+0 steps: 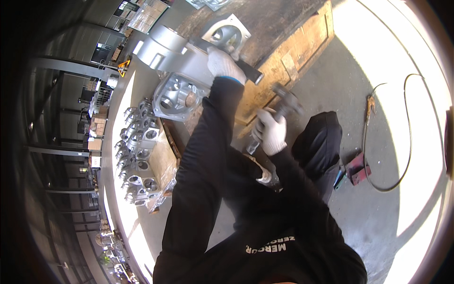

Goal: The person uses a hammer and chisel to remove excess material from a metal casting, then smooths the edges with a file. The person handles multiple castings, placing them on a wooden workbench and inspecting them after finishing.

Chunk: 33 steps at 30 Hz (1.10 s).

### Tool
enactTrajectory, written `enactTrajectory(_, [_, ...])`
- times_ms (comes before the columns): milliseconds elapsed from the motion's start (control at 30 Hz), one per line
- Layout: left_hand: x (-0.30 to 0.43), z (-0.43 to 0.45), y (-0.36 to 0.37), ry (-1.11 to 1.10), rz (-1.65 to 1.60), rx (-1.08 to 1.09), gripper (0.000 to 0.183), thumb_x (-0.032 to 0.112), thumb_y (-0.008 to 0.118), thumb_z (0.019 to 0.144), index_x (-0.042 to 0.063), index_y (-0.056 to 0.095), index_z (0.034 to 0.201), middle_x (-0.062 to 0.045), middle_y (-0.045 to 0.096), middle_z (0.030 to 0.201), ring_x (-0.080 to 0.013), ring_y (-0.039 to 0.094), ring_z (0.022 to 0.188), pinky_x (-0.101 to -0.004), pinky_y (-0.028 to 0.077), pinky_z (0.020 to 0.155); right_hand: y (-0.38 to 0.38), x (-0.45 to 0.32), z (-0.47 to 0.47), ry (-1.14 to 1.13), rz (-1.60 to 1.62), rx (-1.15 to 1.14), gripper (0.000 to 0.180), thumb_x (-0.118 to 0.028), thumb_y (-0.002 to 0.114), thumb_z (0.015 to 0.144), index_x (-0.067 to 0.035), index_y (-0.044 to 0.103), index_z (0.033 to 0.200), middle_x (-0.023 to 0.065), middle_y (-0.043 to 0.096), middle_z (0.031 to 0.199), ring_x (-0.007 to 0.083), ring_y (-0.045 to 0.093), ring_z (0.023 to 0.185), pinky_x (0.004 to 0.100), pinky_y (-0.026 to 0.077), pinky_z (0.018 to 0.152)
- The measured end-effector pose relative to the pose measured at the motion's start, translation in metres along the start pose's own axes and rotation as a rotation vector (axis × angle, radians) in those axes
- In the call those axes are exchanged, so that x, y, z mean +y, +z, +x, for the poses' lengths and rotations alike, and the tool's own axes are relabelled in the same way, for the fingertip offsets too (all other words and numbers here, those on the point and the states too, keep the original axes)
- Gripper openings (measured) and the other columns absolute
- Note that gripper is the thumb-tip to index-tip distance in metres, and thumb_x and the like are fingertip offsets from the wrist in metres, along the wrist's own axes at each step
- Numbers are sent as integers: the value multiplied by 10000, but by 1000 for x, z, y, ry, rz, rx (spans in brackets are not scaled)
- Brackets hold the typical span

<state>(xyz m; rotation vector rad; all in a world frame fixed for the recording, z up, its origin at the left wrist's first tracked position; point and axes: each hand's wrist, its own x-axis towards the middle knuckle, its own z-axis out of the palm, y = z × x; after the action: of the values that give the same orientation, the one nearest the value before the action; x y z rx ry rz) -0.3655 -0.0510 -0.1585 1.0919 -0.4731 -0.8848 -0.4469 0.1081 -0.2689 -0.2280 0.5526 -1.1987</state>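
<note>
My left hand, in a white knit glove, is closed around a dark flat metal bar that lies across a large silver cast metal housing. My right hand, gloved the same way, grips the handle of a hammer; its head is blurred and sits beside the bar's near end. A square-flanged casting stands just beyond my left hand, and another flanged casting is at the lower left of the housing. What the bar's far end touches is hidden.
A wooden crate-like bench carries the castings. Many smaller castings stand on a pallet at left. An air hose with a blow gun curves over the floor at right, near a red metal object.
</note>
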Motion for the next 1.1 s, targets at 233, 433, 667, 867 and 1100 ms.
enactTrajectory(233, [-2, -1, 4, 26, -38, -8, 378, 393, 328, 1097, 108, 514, 931, -34, 532, 717, -179, 437, 530, -375, 448, 553, -13, -49, -4, -659, 529, -327, 338, -247, 546, 1010, -142, 466, 699, -16, 355, 517, 127, 319, 400, 297, 299, 394])
enactTrajectory(433, [11, 5, 12, -54, -122, -110, 367, 411, 334, 1091, 117, 506, 955, -16, 511, 696, -181, 447, 523, -370, 458, 556, 13, 1, 7, 27, -28, -6, 270, -115, 633, 929, -103, 464, 720, -12, 384, 541, 122, 341, 369, 297, 269, 371])
enactTrajectory(667, [-3, 0, 9, -50, -91, -7, 401, 440, 316, 1092, 113, 530, 1003, -17, 534, 709, -172, 431, 509, -376, 441, 541, -12, -50, 2, -644, 474, -310, 395, -183, 473, 1034, -168, 382, 650, -34, 293, 519, 122, 251, 405, 310, 272, 403])
enactTrajectory(867, [-11, 5, 2, 10, -61, -77, 350, 420, 362, 1076, 140, 550, 981, -17, 556, 786, -175, 488, 613, -389, 458, 623, -8, 1, 32, -267, -168, -128, 221, -143, 598, 964, -93, 516, 765, -11, 380, 548, 123, 338, 392, 292, 299, 389])
enactTrajectory(1100, [-12, 7, 12, -29, -54, -43, 359, 420, 365, 1067, 119, 545, 993, -21, 566, 858, -185, 517, 692, -361, 464, 623, -6, -65, 13, -582, 535, -220, 315, -176, 554, 1002, -125, 465, 704, -35, 330, 514, 106, 295, 387, 275, 298, 396])
